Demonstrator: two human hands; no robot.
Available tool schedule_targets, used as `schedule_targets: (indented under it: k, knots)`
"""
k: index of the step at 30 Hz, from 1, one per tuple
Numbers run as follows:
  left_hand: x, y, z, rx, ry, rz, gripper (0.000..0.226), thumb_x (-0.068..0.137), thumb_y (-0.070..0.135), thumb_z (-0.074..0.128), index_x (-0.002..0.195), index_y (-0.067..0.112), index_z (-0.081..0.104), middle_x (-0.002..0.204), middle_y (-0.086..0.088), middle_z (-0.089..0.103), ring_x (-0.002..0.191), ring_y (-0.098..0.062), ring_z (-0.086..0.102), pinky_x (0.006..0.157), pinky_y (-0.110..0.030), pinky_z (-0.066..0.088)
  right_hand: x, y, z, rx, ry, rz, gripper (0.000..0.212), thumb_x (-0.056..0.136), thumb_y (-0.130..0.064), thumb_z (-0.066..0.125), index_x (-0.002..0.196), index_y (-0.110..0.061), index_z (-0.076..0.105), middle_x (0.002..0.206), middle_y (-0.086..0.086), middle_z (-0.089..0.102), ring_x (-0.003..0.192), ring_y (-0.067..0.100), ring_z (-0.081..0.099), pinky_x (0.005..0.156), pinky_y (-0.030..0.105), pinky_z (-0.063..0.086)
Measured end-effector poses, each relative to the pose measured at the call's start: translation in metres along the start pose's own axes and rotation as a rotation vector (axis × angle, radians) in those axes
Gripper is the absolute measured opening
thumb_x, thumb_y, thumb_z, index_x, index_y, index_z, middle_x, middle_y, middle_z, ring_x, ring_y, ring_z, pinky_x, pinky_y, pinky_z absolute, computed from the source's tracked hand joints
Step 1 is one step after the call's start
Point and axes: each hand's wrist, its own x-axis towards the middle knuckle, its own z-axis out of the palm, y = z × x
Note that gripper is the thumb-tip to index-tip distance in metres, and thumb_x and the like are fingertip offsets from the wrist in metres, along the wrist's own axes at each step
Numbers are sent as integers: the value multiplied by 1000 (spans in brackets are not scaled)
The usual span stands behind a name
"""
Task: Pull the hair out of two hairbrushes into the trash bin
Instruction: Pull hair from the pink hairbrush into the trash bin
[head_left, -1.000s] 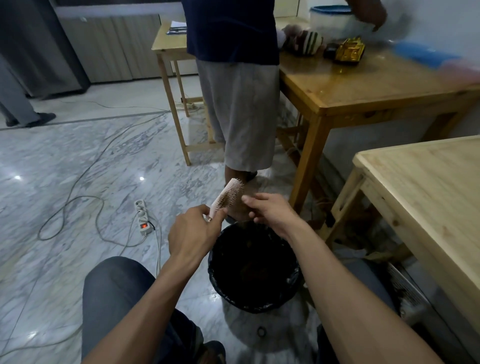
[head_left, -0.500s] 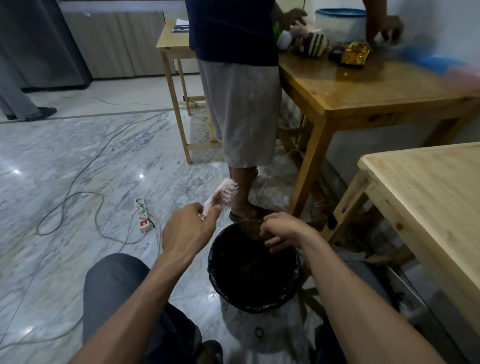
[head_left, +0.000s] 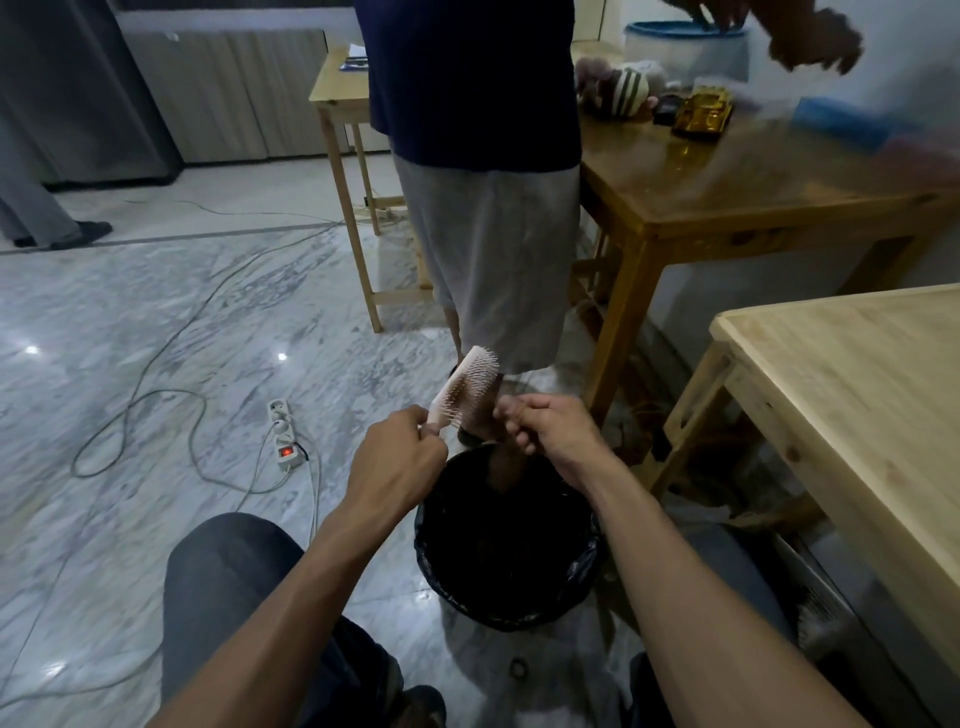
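Above the trash bin (head_left: 506, 613), our left hand (head_left: 397, 462) grips the pink hairbrush (head_left: 464, 393) handle; right hand (head_left: 545, 434) fingers (head_left: 511, 415) pinched shut at its bristles, contents unclear.

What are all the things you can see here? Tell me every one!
hairbrush: one, pale pink, held above the bin
trash bin: one, black liner, on the floor between the knees
power strip: one, white with a red switch, on the marble floor
cables: several, grey, looping across the floor
wooden tables: three, light brown, right and back
toy car: one, gold, on the far right table
tub: one, white with blue rim, same table
standing person: one, dark top, grey shorts
left hand: grips the brush handle
right hand: fingers pinched beside the bristles
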Motion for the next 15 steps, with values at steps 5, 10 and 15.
schedule_targets:
  k: [5,10,15]
  knots:
    - [3,5,5,-148,-2,-96,23,94,20,52,91,4,69,64,-7,62,58,-27,57,57,-35,39,0,-8,-9,165,185,-3,19,98,-15,69,83,-5,73,57,-3,58,44,3,46,42,12,36]
    - [11,12,9,-429,-23,-218,36,72,18,51,89,-10,67,58,-10,49,54,-25,42,57,-41,32,2,-16,-10,351,401,82,21,99,-12,64,81,-9,73,58,-4,59,42,2,47,40,12,36]
    - [23,-22,-25,-470,252,-329,26,82,21,51,78,-1,63,66,-16,55,57,-27,49,56,-40,38,4,-1,-59,214,616,219,14,94,-15,66,82,-10,72,66,1,61,48,7,50,42,17,39]
